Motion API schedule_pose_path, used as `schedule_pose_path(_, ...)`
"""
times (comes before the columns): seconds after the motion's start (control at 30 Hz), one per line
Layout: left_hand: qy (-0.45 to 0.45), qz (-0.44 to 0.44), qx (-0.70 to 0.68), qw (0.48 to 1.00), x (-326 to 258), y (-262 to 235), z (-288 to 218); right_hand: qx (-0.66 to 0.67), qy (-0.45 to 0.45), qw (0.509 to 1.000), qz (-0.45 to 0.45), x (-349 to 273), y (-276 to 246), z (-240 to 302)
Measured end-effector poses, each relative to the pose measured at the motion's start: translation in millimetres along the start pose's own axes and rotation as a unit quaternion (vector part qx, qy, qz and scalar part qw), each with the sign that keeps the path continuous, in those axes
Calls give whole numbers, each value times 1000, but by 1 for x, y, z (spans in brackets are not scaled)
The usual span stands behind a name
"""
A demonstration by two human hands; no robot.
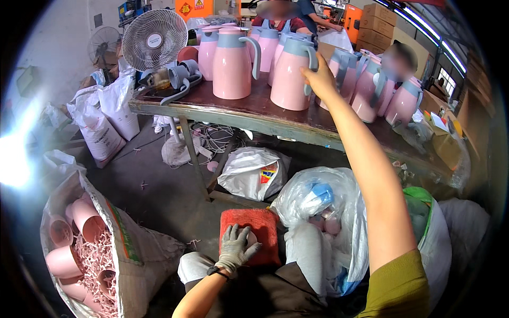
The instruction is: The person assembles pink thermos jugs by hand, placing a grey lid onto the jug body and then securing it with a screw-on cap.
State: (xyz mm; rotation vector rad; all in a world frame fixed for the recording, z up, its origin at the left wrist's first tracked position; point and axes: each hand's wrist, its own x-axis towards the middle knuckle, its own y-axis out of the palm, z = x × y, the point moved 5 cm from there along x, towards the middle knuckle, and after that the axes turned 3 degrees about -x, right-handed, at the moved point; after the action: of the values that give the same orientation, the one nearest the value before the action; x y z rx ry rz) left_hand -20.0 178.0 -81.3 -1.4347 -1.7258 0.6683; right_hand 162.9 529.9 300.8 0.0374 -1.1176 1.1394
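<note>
Right hand (319, 79) reaches up to pink jug (292, 74) on the workbench (233, 114), fingers closed about its grey handle.
Left hand (234, 248), gloved, lies flat and open on a red cloth pad (262, 229) on the lap, gripping nothing. Risk: jugs stand crowded, near touching; a sideways pull may topple neighbours or drag this jug off the bench edge.

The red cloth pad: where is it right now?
In the head view the red cloth pad lies low and centre on the person's lap, under the gloved left hand, just left of the clear plastic bag and below the worktable.
</note>
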Motion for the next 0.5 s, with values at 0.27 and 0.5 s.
schedule_pose_path(0.27, -27, -76, 73, 994, -4, -126, 49, 445, -364, 778, 254, -336, 13, 183)
schedule_pose_path(0.5, 3, 29, 163, 986, -38, -178, 33, 527, -181, 389, 734, -593, 10, 310)
